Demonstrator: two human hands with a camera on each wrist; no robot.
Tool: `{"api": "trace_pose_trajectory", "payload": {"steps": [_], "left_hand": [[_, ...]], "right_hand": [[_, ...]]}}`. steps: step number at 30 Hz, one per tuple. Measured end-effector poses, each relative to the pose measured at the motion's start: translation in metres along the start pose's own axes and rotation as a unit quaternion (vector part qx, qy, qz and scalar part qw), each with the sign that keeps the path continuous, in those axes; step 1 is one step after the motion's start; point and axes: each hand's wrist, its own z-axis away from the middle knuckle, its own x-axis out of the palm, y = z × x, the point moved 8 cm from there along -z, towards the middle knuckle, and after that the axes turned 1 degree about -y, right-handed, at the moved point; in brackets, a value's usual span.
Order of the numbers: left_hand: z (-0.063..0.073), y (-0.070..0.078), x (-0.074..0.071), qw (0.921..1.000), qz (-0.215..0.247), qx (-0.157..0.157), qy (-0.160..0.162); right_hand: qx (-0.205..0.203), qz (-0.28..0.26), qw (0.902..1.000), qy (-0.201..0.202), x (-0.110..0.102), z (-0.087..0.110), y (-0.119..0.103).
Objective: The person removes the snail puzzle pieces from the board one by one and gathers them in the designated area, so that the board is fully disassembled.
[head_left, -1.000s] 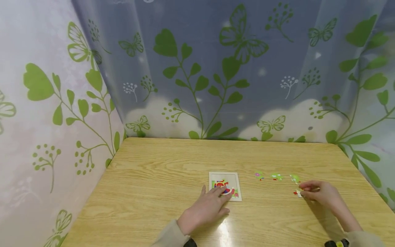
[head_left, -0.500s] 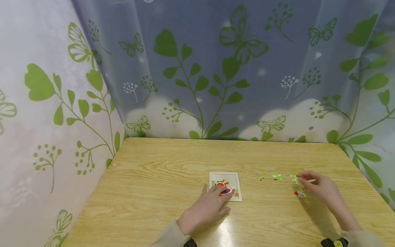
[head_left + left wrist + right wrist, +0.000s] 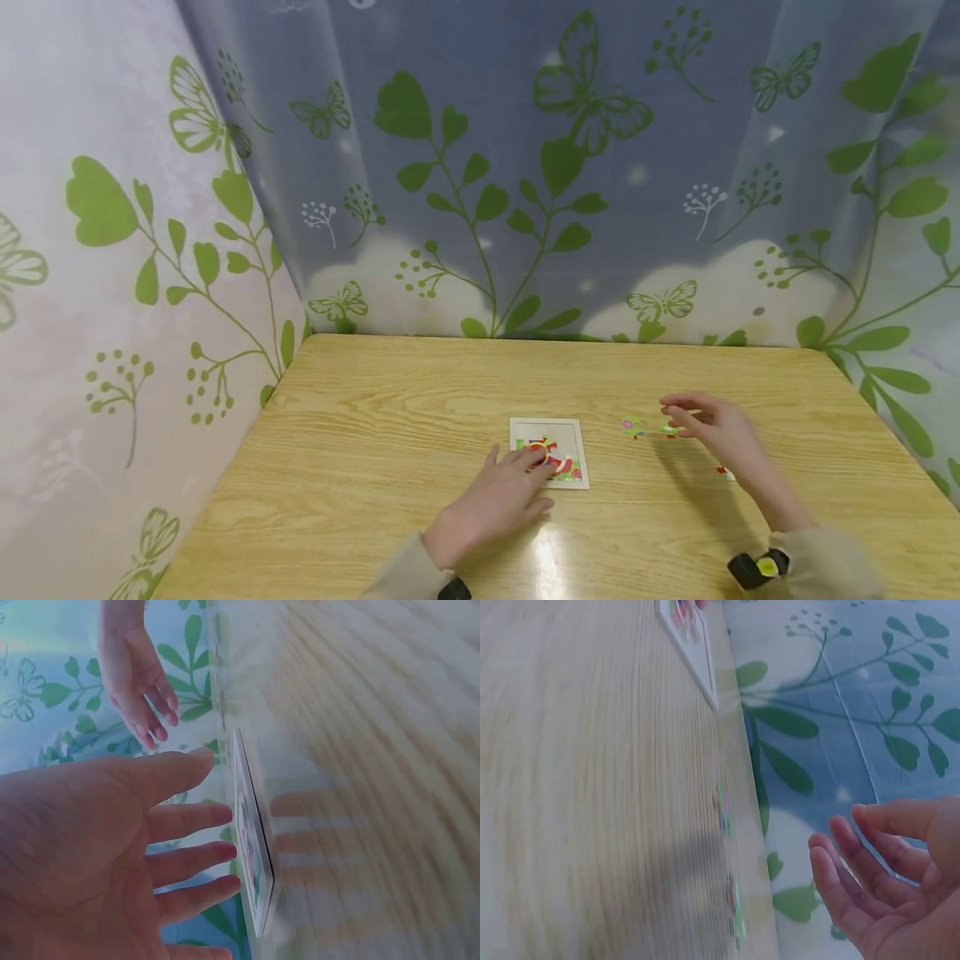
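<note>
A jigsaw tray with a pale frame [image 3: 582,454] lies on the table, showing red, green and blue picture parts at its near side. My left hand [image 3: 487,508] lies over it with straight fingers on the picture; in the left wrist view the fingertips [image 3: 225,851] are right at the board. My right hand [image 3: 723,433] is raised above the loose puzzle pieces, fingers loosely bent, with nothing seen between them in the right wrist view. Beneath and beside it are a green piece with a pink spot [image 3: 630,427], a green-and-white piece [image 3: 669,430] and a partly covered red-and-white piece [image 3: 723,471].
The wooden table [image 3: 375,400] reaches back to a blue curtain [image 3: 487,108] printed with green leaves and butterflies. A pale patterned cloth [image 3: 112,317] hangs along the left side. Black bands circle both wrists.
My right hand has left the pieces at the right and moved left and away from me, rising over the table. My left hand stays on the tray, nearly still.
</note>
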Motion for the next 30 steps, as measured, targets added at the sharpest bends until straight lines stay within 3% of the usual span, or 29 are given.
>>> {"api": "trace_pose_trajectory", "payload": {"steps": [9, 19, 30], "left_hand": [[0.01, -0.018, 0.0, 0.9996, 0.017, -0.019, -0.013], [0.016, -0.02, 0.009, 0.9994, 0.003, -0.018, -0.029], [0.015, -0.019, 0.007, 0.9989, -0.005, -0.028, -0.038]], "right_hand": [[0.007, -0.046, 0.9984, -0.033, 0.037, -0.018, -0.015], [-0.025, -0.091, 0.9919, -0.085, 0.09, -0.03, -0.033], [-0.034, -0.02, 0.9926, -0.115, 0.129, -0.038, -0.043]]}}
